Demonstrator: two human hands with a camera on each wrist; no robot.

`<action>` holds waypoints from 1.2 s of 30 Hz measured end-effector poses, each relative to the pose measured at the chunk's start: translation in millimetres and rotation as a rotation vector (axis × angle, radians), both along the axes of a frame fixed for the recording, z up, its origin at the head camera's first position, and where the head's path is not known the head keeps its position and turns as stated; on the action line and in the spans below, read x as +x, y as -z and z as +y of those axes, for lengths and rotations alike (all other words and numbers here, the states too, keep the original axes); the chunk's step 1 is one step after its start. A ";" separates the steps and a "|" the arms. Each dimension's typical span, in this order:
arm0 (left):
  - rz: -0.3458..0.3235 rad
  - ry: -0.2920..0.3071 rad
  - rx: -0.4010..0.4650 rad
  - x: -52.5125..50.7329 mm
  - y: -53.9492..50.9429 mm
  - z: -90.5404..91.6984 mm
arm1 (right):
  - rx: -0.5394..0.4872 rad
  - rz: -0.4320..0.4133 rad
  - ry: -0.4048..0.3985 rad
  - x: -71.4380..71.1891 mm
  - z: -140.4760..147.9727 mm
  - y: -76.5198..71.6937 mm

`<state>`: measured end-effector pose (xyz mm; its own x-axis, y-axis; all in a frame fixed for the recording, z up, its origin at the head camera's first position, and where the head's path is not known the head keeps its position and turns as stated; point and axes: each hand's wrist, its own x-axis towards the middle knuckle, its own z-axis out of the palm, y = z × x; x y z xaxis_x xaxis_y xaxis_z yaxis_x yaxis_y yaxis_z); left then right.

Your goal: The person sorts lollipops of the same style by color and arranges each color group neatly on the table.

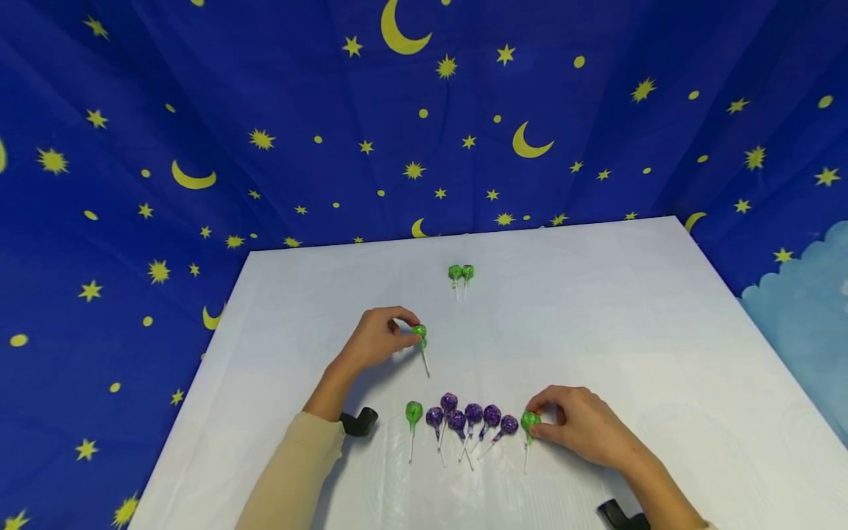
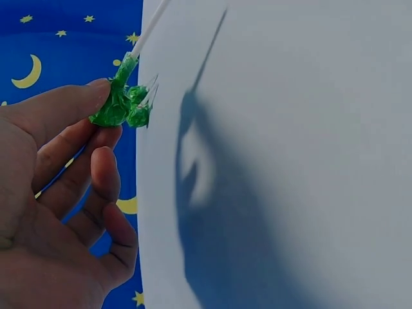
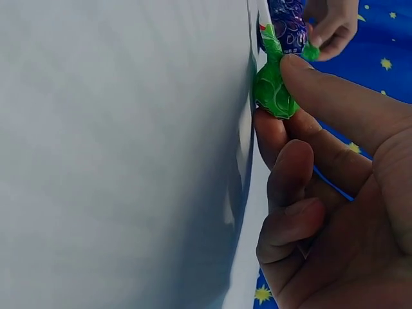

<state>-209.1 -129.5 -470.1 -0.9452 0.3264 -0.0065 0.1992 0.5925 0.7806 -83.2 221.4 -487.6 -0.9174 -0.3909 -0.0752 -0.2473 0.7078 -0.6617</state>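
My left hand (image 1: 379, 337) pinches a green-wrapped lollipop (image 1: 420, 331) by its head between thumb and fingers, stick pointing down towards me. In the left wrist view that lollipop (image 2: 114, 103) is held above the table, its shadow falling beside it. My right hand (image 1: 586, 427) pinches another green lollipop (image 1: 530, 420) by the head, low at the tabletop, just right of a cluster of purple lollipops (image 1: 473, 413). The right wrist view shows its green wrapper (image 3: 275, 90) between thumb and fingertips. One more green lollipop (image 1: 414, 412) lies left of the purple cluster.
Two green lollipops (image 1: 461, 271) lie side by side near the back of the white table (image 1: 596, 294). A blue curtain (image 1: 464, 96) with yellow moons and stars hangs behind and at the sides. Black camera mounts (image 1: 360, 422) are on both wrists.
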 end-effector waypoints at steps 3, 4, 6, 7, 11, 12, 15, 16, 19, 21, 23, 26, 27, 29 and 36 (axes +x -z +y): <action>0.008 -0.009 0.009 -8.9 0.2 6.8 | 0.005 -0.008 0.006 -0.5 -0.3 -0.4; 0.013 -0.009 0.009 -11.6 0.2 9.1 | 0.008 -0.011 0.007 -0.7 -0.6 -0.8; 0.025 -0.006 0.011 -16.9 1.2 13.3 | 0.017 -0.014 0.008 -0.9 -1.3 -1.3; 0.031 -0.006 0.010 -19.4 1.6 15.2 | 0.021 -0.017 0.007 -0.9 -1.6 -1.8; 0.047 -0.006 0.000 -28.9 2.8 22.1 | 0.036 -0.018 0.006 -0.2 -2.7 -3.4; 0.048 -0.008 0.000 -31.2 2.9 23.4 | 0.039 -0.016 0.007 0.0 -2.8 -3.7; 0.043 -0.018 0.003 -39.0 3.4 27.2 | 0.041 -0.003 0.015 0.6 -2.5 -4.4; 0.041 -0.022 0.004 -41.5 3.5 28.4 | 0.041 -0.001 0.016 0.8 -2.3 -4.4; 0.041 -0.026 -0.001 -49.4 4.4 31.6 | 0.040 0.003 0.021 1.3 -1.7 -4.1; 0.044 -0.026 -0.002 -54.3 5.0 33.4 | 0.041 0.002 0.025 1.8 -1.5 -3.7; 0.048 -0.025 -0.004 -59.4 6.0 35.0 | 0.041 0.001 0.028 2.3 -1.5 -3.5; 0.045 -0.030 -0.008 -67.4 7.5 37.1 | 0.045 0.004 0.033 2.9 -1.7 -3.1; 0.043 -0.033 -0.015 -70.2 8.2 37.8 | 0.044 0.005 0.034 3.1 -1.8 -2.9; 0.031 -0.042 -0.020 -75.9 9.3 39.3 | 0.041 0.006 0.035 3.4 -1.8 -2.5; 0.016 -0.090 -0.045 -93.6 10.5 44.2 | 0.026 -0.001 0.039 2.9 -2.1 0.2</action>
